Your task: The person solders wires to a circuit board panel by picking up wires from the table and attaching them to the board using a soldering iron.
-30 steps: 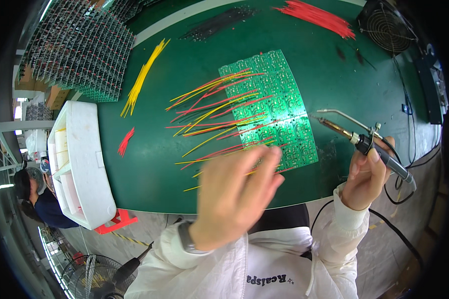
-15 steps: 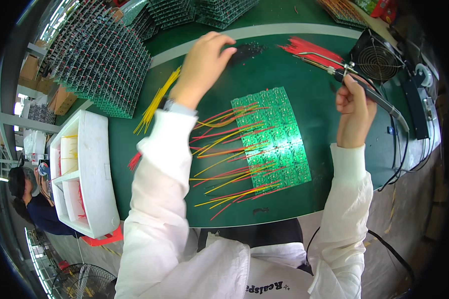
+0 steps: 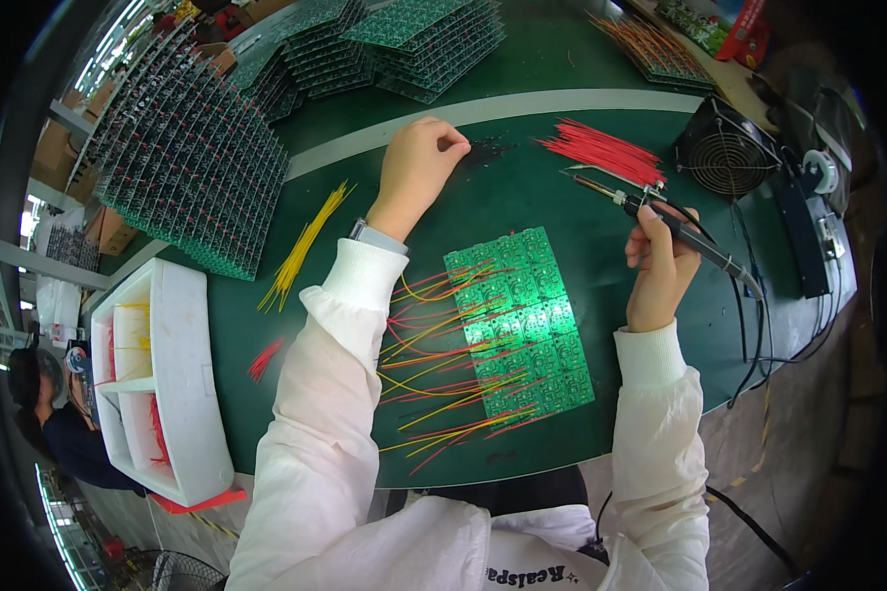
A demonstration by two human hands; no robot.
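Note:
My left hand (image 3: 419, 169) is over the far middle of the green table, thumb and forefinger pinched together beside a scatter of small black parts (image 3: 488, 150). Whatever might be between those fingertips is too small to make out. My right hand (image 3: 660, 266) grips a soldering iron (image 3: 695, 236) whose tip points to the far left, held in front of a bundle of red wires (image 3: 606, 148). Between my arms lies a green circuit board panel (image 3: 527, 330). Red and yellow wires (image 3: 429, 345) stick out from its left side, partly hidden by my left sleeve.
Yellow wires (image 3: 306, 246) and a few short red ones (image 3: 264, 359) lie left of my arm. A white foam box (image 3: 192, 384) with wires stands at the left edge. Stacked circuit boards (image 3: 187, 148) rise behind. A fan (image 3: 727, 148) and cables stand right; another person (image 3: 79, 433) sits left.
My left thumb and forefinger, apart before, have come together beside the black parts. The soldering iron has stayed in my right hand. The whole view has shifted, with the table lower in it.

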